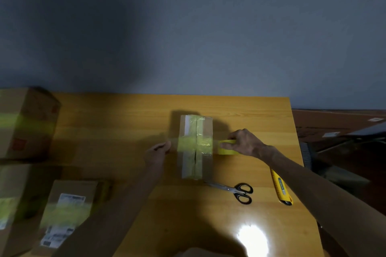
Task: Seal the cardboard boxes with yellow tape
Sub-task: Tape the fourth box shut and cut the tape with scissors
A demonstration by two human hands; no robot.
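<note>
A small cardboard box (pixel 206 129) lies in the middle of the wooden table (pixel 125 123). Yellow tape runs along its top seam, and a second yellow strip (pixel 195 145) crosses it. My right hand (pixel 244 142) is at the box's right side, shut on the yellow tape roll (pixel 226 148), whose strip reaches over the box. My left hand (pixel 158 151) is at the box's left side, fingers pinched at the strip's end against the box.
Black-handled scissors (pixel 236 191) and a yellow utility knife (pixel 282 188) lie near the box's front right. Taped cardboard boxes stand at the left: one at the back (pixel 27 123), one with labels at the front (pixel 66 215). The table's right edge drops to a dark floor.
</note>
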